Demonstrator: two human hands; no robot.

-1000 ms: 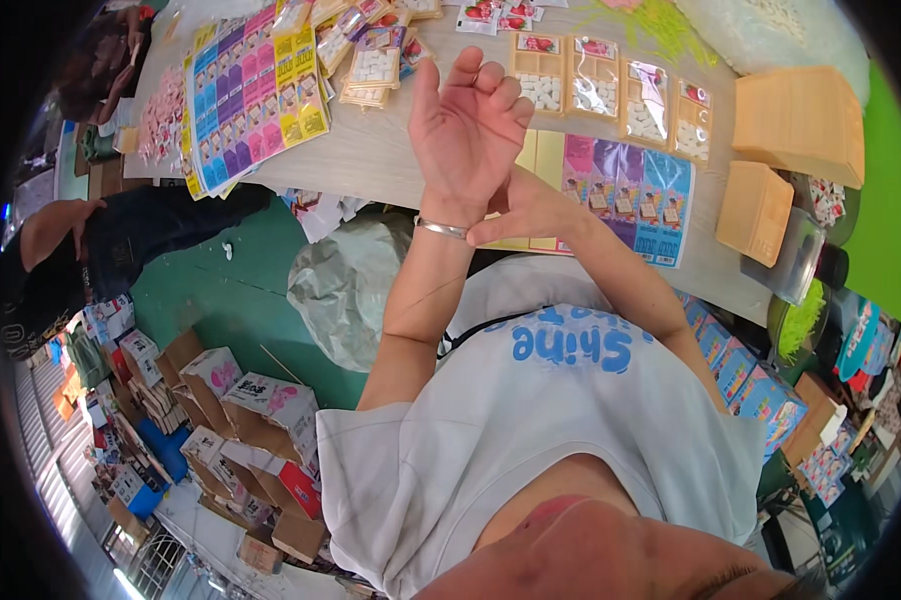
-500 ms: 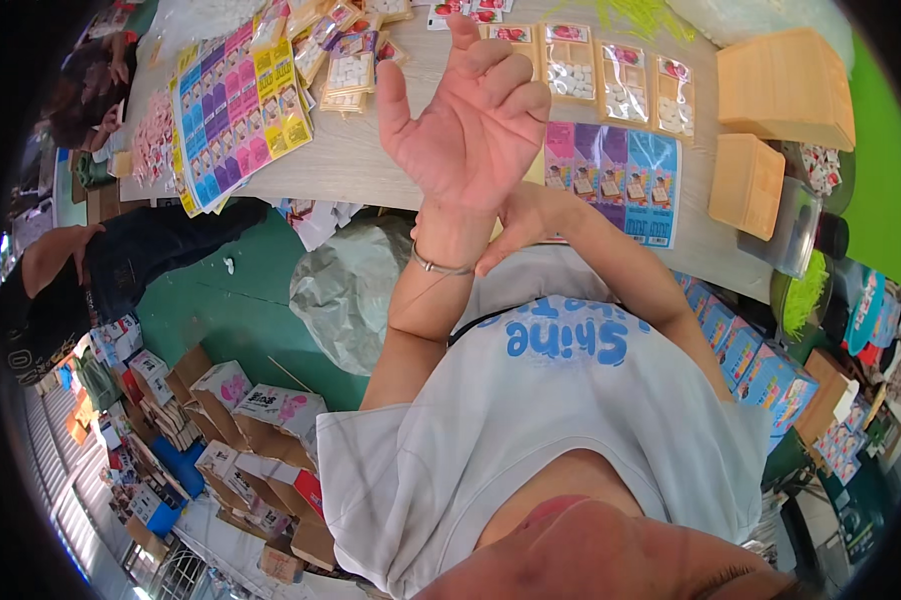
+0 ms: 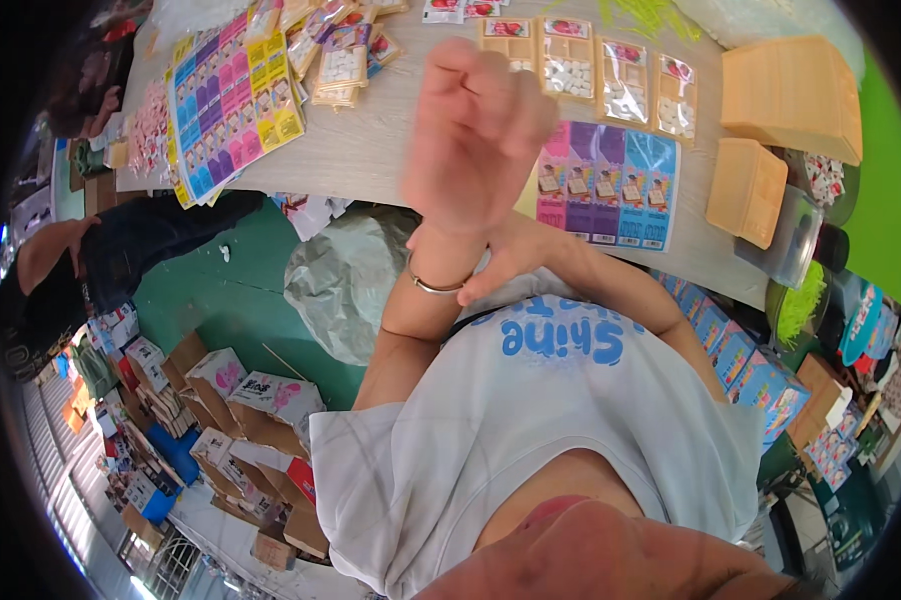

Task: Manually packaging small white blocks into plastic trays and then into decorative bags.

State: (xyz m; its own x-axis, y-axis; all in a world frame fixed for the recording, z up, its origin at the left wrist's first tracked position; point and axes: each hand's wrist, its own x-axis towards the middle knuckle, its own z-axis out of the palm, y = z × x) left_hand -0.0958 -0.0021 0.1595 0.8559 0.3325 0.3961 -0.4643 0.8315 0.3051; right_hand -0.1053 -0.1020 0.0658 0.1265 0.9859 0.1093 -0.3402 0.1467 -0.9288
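My left hand [image 3: 481,145] is raised over the table, its fingers curled in a loose fist. Motion blurs it, and nothing shows in its grasp. A bracelet [image 3: 437,288] circles that wrist. Across my body comes my right hand [image 3: 511,258], closed around the left wrist; part of its fingers is hidden behind the wrist. Beyond the left hand lie several small clear-wrapped trays [image 3: 569,78] of white pieces. A printed sheet [image 3: 603,190] in pink, purple and blue lies to its right.
More wrapped packs [image 3: 343,65] and a stack of colourful sheets [image 3: 236,110] cover the table's left. Yellowish tray stacks [image 3: 791,95] stand at the right beside a clear plastic container [image 3: 786,235]. A plastic bag [image 3: 346,285] and cardboard boxes [image 3: 261,400] occupy the floor. Another person's arm [image 3: 51,250] shows at left.
My left hand has curled its fingers from a half-open pose and tilted. My right hand stays around the left wrist.
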